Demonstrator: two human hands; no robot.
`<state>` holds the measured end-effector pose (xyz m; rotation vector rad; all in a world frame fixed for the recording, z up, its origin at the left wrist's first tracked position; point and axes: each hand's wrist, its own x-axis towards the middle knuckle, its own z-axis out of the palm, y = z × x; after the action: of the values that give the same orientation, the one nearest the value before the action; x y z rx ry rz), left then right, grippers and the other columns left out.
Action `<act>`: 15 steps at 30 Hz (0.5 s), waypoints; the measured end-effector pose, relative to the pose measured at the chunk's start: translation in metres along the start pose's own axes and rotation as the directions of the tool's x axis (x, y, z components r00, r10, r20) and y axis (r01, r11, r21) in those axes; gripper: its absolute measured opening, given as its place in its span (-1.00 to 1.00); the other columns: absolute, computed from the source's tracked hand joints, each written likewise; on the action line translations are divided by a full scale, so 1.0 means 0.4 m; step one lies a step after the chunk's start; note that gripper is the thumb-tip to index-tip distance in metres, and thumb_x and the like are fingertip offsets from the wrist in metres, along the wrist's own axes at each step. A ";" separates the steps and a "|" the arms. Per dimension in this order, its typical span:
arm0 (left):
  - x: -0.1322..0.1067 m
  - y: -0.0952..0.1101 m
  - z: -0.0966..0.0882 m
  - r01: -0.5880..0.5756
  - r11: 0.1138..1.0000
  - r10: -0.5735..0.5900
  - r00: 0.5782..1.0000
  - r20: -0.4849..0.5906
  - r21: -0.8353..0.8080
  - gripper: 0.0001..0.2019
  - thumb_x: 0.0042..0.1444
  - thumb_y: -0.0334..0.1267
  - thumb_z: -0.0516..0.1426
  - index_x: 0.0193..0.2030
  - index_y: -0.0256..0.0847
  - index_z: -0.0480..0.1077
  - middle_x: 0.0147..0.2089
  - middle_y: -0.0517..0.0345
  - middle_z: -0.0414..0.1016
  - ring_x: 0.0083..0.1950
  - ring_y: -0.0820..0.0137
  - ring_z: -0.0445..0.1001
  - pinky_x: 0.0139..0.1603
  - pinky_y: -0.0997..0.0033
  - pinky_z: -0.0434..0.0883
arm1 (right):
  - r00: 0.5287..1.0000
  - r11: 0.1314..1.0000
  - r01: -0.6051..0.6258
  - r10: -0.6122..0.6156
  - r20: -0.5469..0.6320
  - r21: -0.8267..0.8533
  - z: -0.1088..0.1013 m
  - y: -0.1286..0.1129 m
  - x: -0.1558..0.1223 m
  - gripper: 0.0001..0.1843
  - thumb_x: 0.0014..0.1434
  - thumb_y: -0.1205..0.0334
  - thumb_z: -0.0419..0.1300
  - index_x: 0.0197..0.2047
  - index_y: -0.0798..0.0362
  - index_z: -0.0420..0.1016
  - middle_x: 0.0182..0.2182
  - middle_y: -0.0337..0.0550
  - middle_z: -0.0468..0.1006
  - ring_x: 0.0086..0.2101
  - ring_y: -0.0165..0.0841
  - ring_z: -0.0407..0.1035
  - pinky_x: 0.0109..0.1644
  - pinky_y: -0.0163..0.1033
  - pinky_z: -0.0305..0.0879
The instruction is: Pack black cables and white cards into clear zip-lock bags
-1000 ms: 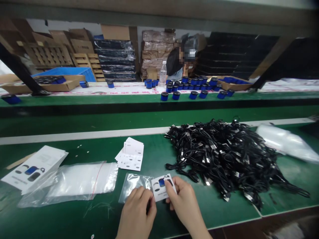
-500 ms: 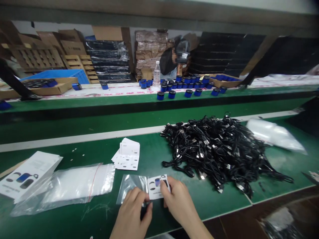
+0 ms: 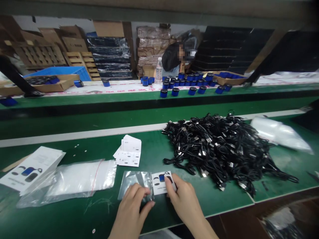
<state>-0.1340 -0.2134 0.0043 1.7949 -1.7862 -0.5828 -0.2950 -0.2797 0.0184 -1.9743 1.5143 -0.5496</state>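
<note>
My left hand (image 3: 134, 204) rests on a small clear plastic bag (image 3: 129, 181) lying flat on the green bench, its fingers curled over the bag's right edge. Between the thumb and fingers of my right hand (image 3: 183, 194) is a folded white instruction leaflet (image 3: 158, 189), printed with pictures of a blue speaker and dark parts. The leaflet's left edge lies right at the bag's edge; I cannot tell whether any of it is inside. Behind the bag sits a loose stack of white leaflets (image 3: 131, 149). A heap of black USB cables (image 3: 216, 149) spreads to the right of my hands.
Left of my hands lie a pack of clear bags (image 3: 77, 179) and larger printed leaflets (image 3: 32, 169). Another bag pack (image 3: 279, 132) is beyond the cables. Blue round speakers (image 3: 191, 90) and a water bottle (image 3: 159, 71) stand on the far shelf. A person (image 3: 173, 59) bends behind it.
The view has shifted slightly, so everything sits a little higher and to the right. Both hands keep nearly the same place, with the leaflet still beside the bag's edge.
</note>
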 end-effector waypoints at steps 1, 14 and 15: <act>0.002 -0.001 -0.001 0.008 1.000 -0.008 1.000 0.003 -0.004 -0.93 0.10 -0.29 0.12 -0.25 -0.09 0.32 -0.27 0.19 0.37 -0.21 0.29 0.40 -0.24 0.31 0.39 | 1.000 1.000 0.000 0.000 -0.002 0.014 0.002 0.001 0.000 -0.65 0.25 0.01 -0.16 -0.48 -0.01 0.17 -0.64 -0.19 0.43 -0.59 -0.32 0.35 -0.50 -0.33 0.05; 0.027 0.029 -0.001 -0.027 0.980 0.041 0.997 -0.065 0.197 -0.85 0.12 -0.14 0.10 -0.37 -0.15 0.30 -0.39 0.20 0.34 -0.37 0.33 0.41 -0.36 0.33 0.40 | 0.966 0.994 0.066 -0.087 0.245 0.089 -0.062 -0.017 0.044 -0.72 0.21 0.17 -0.04 -0.53 0.01 0.15 -0.66 -0.29 0.42 -0.61 -0.42 0.32 -0.52 -0.38 0.07; 0.033 0.031 0.002 -0.042 0.967 0.062 0.996 -0.071 0.250 -0.86 0.13 -0.18 0.08 -0.39 -0.16 0.29 -0.40 0.18 0.33 -0.36 0.32 0.41 -0.36 0.32 0.40 | 0.965 0.992 0.060 -0.086 0.249 0.107 -0.060 -0.018 0.045 -0.73 0.21 0.17 -0.04 -0.52 0.01 0.17 -0.66 -0.30 0.42 -0.61 -0.42 0.32 -0.52 -0.38 0.08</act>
<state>-0.1438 -0.2262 0.0126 1.8978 -1.9149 -0.2717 -0.3002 -0.3006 0.0407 -1.9465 1.2390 -0.3772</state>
